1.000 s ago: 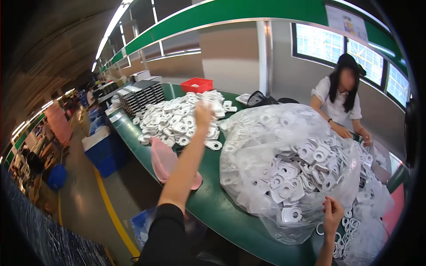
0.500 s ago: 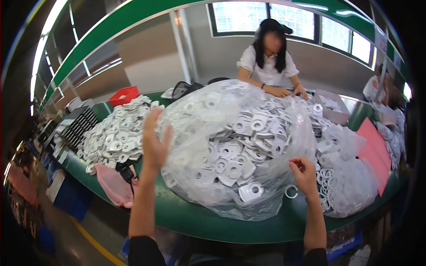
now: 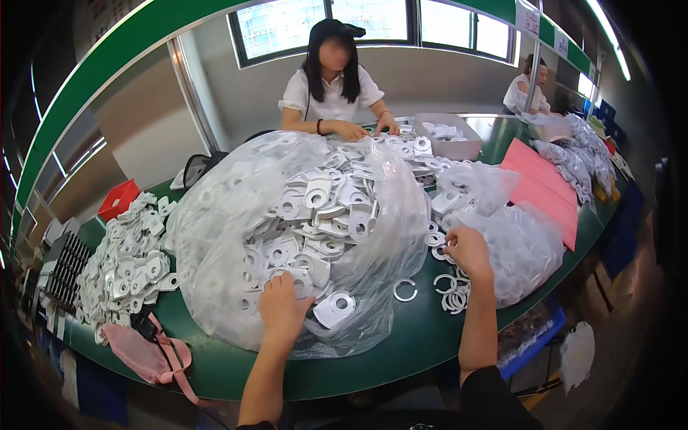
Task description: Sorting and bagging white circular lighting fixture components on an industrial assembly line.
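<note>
A large clear plastic bag point(image 3: 215, 208) lies spread open on the table, heaped with white flat plates point(image 3: 319, 193) that have round holes. My left hand point(image 3: 282, 312) reaches over the bag's near side, thumb apart, fingertips touching a white plate among the others. One more holed plate point(image 3: 335, 309) lies just right of that hand. My right hand point(image 3: 469, 252) is curled closed at the edge of a group of white open rings point(image 3: 453, 292). Its fingertips meet the rings; what they pinch is hidden. A single ring point(image 3: 405, 289) lies on the green table between my hands.
Another heap of white plates point(image 3: 125, 272) is at the left, near a red bin point(image 3: 119, 199), black stacked trays point(image 3: 68, 269) and a pink mesh bag point(image 3: 140, 349). At right lie a filled clear bag point(image 3: 519, 247) and a pink sheet point(image 3: 541, 190). A co-worker point(image 3: 333, 97) works opposite.
The view has swung to the right. My left hand has come down from above the bag onto the plates inside it. My right hand has moved forward to the rings.
</note>
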Tool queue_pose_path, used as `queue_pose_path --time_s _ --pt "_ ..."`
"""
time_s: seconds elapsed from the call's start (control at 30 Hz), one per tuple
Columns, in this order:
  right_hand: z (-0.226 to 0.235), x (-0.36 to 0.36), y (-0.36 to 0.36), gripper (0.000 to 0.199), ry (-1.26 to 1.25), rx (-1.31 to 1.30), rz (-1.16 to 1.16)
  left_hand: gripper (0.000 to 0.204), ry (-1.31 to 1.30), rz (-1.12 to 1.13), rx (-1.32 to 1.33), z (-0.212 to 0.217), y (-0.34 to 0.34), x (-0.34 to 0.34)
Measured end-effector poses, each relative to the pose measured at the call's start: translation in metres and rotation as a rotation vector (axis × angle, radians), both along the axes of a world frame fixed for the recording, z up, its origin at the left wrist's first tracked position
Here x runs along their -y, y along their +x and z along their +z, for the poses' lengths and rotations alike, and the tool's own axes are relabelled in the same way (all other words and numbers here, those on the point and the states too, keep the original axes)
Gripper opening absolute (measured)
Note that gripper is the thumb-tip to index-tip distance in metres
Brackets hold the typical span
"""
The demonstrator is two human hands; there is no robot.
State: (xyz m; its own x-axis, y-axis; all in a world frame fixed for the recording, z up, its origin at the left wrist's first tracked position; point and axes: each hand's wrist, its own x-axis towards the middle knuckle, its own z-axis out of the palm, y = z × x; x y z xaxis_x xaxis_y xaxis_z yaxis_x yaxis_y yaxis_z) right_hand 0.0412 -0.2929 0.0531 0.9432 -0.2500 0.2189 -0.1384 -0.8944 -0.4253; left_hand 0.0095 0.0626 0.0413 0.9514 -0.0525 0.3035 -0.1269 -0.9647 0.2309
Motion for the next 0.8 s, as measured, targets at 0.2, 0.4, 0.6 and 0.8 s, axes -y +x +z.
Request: queue_pose_path --time_s 0.2,0.4,0.6,0.8 --pt "-0.028 -0.021 0.021 0.027 -0.094 0.207 0.054 0.064 -0.633 -0.214 0.369 0.007 0.002 -0.008" --pt "-0.060 0.015 0.031 0.014 -0.166 0.190 -0.015 0.036 -1.970 -0.361 -0.547 -0.007 -0.008 0.032" --pt "-0.004 -0.052 0.019 0.013 0.205 0.788 0.253 0.041 -2.145 -0.440 -0.959 -0.039 -0.013 0.051" --pt "0.008 -0.144 -0.036 0.028 -0.026 0.463 0.966 0.042 -2.014 -0.484 -0.889 -0.030 -0.017 0.052"
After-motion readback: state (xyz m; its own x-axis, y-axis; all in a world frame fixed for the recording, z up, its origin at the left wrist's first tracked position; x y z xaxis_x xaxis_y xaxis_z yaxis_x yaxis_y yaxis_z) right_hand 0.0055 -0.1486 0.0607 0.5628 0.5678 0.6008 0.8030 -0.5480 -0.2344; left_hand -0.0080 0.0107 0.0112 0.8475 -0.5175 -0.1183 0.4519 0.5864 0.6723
